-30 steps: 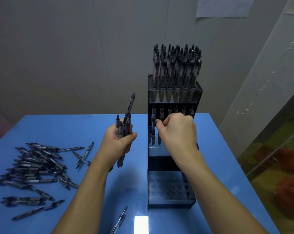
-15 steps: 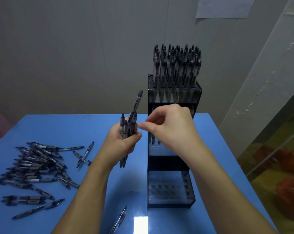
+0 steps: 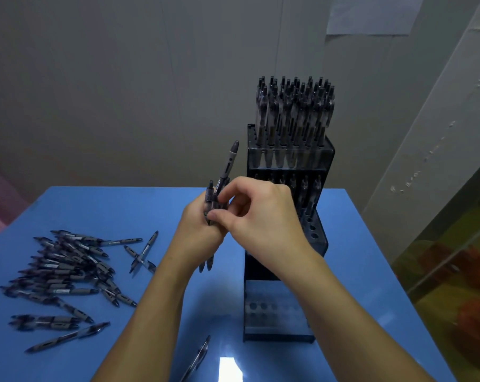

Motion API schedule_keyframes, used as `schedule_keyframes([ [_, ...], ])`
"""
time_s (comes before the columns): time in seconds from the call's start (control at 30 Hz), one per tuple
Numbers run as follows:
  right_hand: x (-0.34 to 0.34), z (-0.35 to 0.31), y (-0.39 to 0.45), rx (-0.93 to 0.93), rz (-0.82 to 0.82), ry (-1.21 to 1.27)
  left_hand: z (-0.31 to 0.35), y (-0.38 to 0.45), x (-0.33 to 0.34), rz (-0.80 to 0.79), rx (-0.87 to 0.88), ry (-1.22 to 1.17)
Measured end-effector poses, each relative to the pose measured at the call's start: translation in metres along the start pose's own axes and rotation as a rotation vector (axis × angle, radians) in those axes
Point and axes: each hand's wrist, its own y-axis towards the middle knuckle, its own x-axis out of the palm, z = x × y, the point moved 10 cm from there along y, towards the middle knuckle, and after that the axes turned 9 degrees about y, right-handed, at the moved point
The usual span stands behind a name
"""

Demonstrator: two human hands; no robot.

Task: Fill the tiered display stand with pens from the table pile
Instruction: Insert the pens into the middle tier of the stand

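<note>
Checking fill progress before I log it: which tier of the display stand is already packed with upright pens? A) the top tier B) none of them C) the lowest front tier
A: the top tier of the display stand is crowded with upright pens, while the lowest front tier shows only bare holes.

Bottom-edge pen cut off; stand's middle tier half-hidden.

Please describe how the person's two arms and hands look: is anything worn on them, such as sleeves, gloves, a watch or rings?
Both forearms are bare as far as the picture shows: no sleeves reach into view. The left hand and the right hand wear no gloves. No watch, bracelet or ring shows on the visible sides of the wrists and fingers. No markings can be made out; the light is dim.
</note>
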Motion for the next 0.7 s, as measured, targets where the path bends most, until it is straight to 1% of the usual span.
schedule_keyframes([
  [0.13, 0.003, 0.001, -0.001, -0.014, -0.030, 0.011, -0.005, 0.001, -0.002, 0.027, -0.047, -0.008],
  [0.37, 0.002, -0.003, -0.004, -0.082, 0.031, 0.018, -0.002, 0.002, 0.001, 0.041, 0.009, -0.029],
  [0.47, -0.001, -0.002, -0.004, -0.053, 0.043, 0.042, -0.004, 0.000, 0.006, 0.047, -0.002, -0.012],
  [0.7, -0.014, 0.001, -0.005, 0.032, 0.086, 0.197, -0.009, -0.004, 0.007, 0.087, -0.011, -0.005],
])
